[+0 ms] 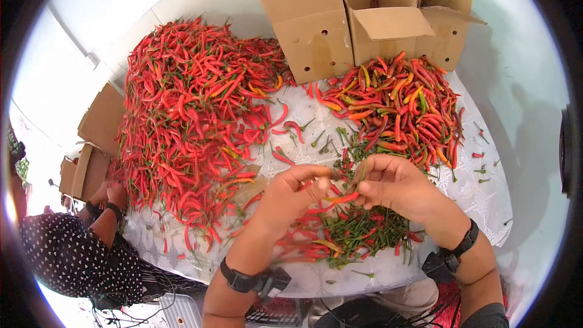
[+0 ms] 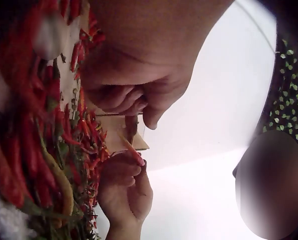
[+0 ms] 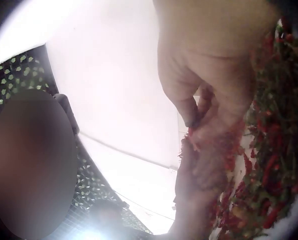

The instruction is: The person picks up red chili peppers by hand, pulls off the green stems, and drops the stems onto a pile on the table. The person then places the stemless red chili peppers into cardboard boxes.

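Head view bright; wrist views blurred, backlit

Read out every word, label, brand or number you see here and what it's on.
There are none I can read. The cardboard boxes show no legible printing on the sides in view, and any marks on the black wrist devices are too small to make out.

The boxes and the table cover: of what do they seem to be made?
Boxes: matt brown cardboard, very likely, by their folded flaps and punched holes. Table cover: perhaps plastic, perhaps cloth; white, with a lace-like pattern and a smooth-looking surface that does not settle which.
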`<state>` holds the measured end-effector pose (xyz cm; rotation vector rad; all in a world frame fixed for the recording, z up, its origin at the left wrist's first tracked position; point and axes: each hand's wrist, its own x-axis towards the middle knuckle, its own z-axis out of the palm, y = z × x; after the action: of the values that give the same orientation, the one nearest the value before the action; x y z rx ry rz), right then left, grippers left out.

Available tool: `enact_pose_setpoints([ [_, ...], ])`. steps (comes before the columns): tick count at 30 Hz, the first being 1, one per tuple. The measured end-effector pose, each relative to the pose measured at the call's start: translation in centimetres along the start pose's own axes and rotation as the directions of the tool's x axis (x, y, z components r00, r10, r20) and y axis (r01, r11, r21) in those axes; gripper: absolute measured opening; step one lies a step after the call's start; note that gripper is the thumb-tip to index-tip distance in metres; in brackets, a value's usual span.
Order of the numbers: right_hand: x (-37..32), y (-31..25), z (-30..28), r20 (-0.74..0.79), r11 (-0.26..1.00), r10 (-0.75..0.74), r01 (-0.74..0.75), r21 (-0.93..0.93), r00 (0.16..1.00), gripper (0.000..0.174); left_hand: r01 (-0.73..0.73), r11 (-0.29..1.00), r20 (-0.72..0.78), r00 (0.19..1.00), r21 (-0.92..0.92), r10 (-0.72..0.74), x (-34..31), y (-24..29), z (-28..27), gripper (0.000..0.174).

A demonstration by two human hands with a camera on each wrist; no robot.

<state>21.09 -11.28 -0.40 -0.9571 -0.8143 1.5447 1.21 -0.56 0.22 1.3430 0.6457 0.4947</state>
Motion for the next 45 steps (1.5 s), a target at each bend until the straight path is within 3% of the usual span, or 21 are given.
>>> enact_pose_setpoints([
  [4, 0.1, 0.4, 0.5, 0.001, 0.999, -0.038, 0.038, 0.030, 0.999, 0.019, -0.138, 0.965, 0.218, 0.972, 0.225, 0.089, -0.2, -0.6, 0.0, 0.023],
  [7, 0.1, 0.6, 0.8, -0.031, 0.994, -0.107, 0.107, 0.024, 0.994, 0.016, -0.015, 0.967, 0.208, 0.977, 0.254, -0.039, -0.5, 0.4, 0.1, 0.021],
  [13, 0.1, 1.4, 1.2, -0.100, 0.940, -0.311, 0.291, -0.178, 0.945, 0.014, -0.059, 0.967, 0.227, 0.974, 0.247, 0.001, -0.3, -0.1, -0.1, 0.019],
  [15, 0.2, 1.8, 1.3, -0.109, 0.906, -0.381, 0.347, -0.243, 0.918, 0.013, -0.014, 0.981, 0.209, 0.978, 0.192, -0.027, -0.3, -0.1, 0.0, 0.018],
  [19, -0.2, 1.5, 1.8, -0.164, 0.772, -0.507, 0.361, -0.523, 0.846, 0.011, 0.071, 0.987, 0.185, 0.978, 0.143, -0.098, -0.4, 0.2, 0.0, 0.017],
  [25, -0.1, 1.5, 2.4, -0.177, 0.705, -0.597, 0.406, -0.581, 0.783, 0.011, 0.099, 0.983, 0.150, 0.981, 0.157, -0.122, -0.3, 0.0, 0.0, 0.020],
  [28, -0.2, 1.2, 2.0, -0.110, 0.481, -0.773, 0.464, -0.744, 0.625, 0.015, 0.052, 0.981, 0.115, 0.991, 0.187, -0.074, -0.1, -0.3, -0.3, 0.021],
  [31, -0.3, -0.1, 1.1, 0.068, 0.410, -0.704, 0.482, -0.774, 0.707, 0.018, -0.014, 0.984, 0.085, 0.996, 0.177, -0.001, 0.3, -0.7, -1.2, 0.022],
  [34, -0.2, -0.1, 1.6, 0.164, 0.319, -0.628, 0.444, -0.837, 0.760, 0.023, 0.033, 0.984, 0.071, 0.996, 0.174, -0.046, -0.1, 0.3, -0.9, 0.019],
  [37, -0.1, 0.3, 2.1, 0.121, 0.474, -0.568, 0.444, -0.760, 0.814, 0.026, 0.020, 0.992, 0.219, 0.975, 0.126, -0.048, -0.5, 0.6, -0.7, 0.024],
  [40, 0.2, 0.7, 0.9, 0.261, 0.355, -0.541, 0.498, -0.791, 0.800, 0.025, -0.060, 0.986, 0.279, 0.960, 0.156, 0.014, 0.1, -0.6, -0.5, 0.024],
  [43, -0.5, -0.6, 1.2, 0.122, 0.414, -0.619, 0.455, -0.788, 0.776, 0.021, 0.032, 0.996, 0.071, 0.997, 0.089, -0.038, -0.3, 0.4, 0.0, 0.024],
  [45, -0.5, -1.0, 0.5, -0.029, 0.413, -0.764, 0.455, -0.789, 0.645, 0.023, 0.115, 0.992, 0.018, 0.993, 0.047, -0.116, 0.1, 0.4, -0.7, 0.023],
])
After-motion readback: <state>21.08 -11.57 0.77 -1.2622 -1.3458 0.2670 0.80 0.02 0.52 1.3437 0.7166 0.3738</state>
